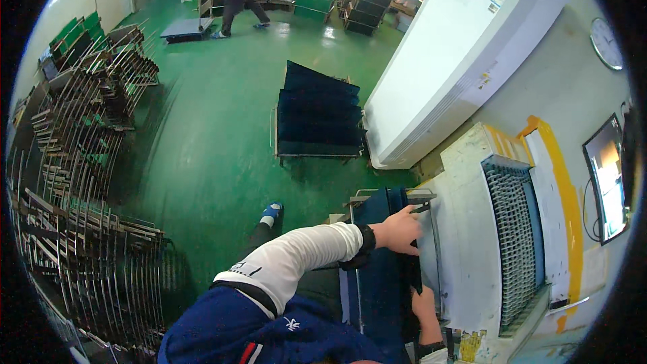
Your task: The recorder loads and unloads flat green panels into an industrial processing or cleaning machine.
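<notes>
dark blue flat panels (377,290) sit in a narrow metal-framed rack (358,269) just before us, beside a white boxy machine (461,229). our bare left hand (401,230) is at their far end, fingers partly spread; our bare right hand (423,305) is nearer, along their right side. we cannot tell whether either hand is gripping. more dark blue sheets (320,118) stand ahead on the glossy green floor (202,155).
</notes>
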The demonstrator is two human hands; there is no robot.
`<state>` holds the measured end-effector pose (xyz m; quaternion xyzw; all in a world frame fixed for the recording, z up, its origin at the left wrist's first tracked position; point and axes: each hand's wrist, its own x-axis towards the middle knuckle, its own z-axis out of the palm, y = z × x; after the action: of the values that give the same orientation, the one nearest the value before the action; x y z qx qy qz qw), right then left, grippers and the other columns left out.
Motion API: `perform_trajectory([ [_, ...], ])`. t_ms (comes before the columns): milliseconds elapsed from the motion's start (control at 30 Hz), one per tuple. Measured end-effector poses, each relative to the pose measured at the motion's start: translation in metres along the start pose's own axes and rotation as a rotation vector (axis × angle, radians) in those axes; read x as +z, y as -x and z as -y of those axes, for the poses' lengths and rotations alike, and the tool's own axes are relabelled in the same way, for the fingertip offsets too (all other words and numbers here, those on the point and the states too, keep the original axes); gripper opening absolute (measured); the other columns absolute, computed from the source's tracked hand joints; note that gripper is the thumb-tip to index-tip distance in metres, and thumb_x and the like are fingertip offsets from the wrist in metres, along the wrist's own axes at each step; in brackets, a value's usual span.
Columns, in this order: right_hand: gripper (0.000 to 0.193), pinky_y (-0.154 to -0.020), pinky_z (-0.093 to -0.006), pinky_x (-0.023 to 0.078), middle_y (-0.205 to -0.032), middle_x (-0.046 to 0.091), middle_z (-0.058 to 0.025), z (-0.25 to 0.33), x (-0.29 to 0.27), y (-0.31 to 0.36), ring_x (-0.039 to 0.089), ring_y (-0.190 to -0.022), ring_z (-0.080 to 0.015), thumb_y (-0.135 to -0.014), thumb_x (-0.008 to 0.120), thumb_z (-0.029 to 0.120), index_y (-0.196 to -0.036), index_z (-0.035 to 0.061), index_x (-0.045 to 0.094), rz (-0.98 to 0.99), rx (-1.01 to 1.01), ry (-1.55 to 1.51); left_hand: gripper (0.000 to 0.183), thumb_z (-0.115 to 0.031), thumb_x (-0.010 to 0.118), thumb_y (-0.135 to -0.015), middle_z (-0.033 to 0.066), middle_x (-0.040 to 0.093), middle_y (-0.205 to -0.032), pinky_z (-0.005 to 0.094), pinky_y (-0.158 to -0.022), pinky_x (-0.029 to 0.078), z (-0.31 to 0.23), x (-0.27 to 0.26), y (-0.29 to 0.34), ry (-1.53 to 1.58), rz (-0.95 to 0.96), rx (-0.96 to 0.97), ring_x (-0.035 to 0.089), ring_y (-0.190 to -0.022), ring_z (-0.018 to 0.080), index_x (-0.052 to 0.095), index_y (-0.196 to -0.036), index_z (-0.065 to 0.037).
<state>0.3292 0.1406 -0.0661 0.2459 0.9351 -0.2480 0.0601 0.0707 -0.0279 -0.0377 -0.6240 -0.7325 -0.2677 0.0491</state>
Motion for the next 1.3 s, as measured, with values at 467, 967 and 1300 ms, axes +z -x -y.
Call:
perform_trajectory([
  [467,0.03,-0.086,-0.0531,0.052,-0.1,0.071,-0.0296,0.003,-0.001,0.002,0.066,-0.098,-0.0499,-0.094,0.068,0.024,-0.11,-0.001,0.072,-0.029,0.012,-0.013,0.051,-0.059,0.069,-0.085,0.008,0.071,-0.094,0.0528,-0.114,0.033,-0.001,-0.002,0.001,-0.005,0.002,0.004,0.061,-0.105,0.0305,0.075,-0.093,-0.009],
  [967,0.03,-0.086,-0.0531,0.052,-0.102,0.071,-0.0292,0.001,-0.002,0.001,0.067,-0.099,-0.0486,-0.093,0.068,0.023,-0.111,0.0002,0.073,-0.007,0.034,0.004,0.05,-0.058,0.073,-0.081,0.0091,0.07,-0.102,0.0527,-0.114,0.032,-0.003,-0.004,0.002,0.011,-0.044,0.029,0.058,-0.111,0.0318,0.075,-0.093,-0.01],
  [1300,0.032,-0.075,-0.042,0.052,-0.084,0.072,-0.0198,-0.022,-0.008,-0.012,0.069,-0.078,-0.0293,-0.091,0.068,0.024,-0.108,-0.003,0.072,-0.028,0.028,-0.101,0.06,-0.052,0.085,-0.069,0.0116,0.062,-0.112,0.049,-0.106,0.039,-0.004,-0.017,0.004,0.11,-0.135,0.077,0.053,-0.117,0.0324,0.07,-0.107,-0.01],
])
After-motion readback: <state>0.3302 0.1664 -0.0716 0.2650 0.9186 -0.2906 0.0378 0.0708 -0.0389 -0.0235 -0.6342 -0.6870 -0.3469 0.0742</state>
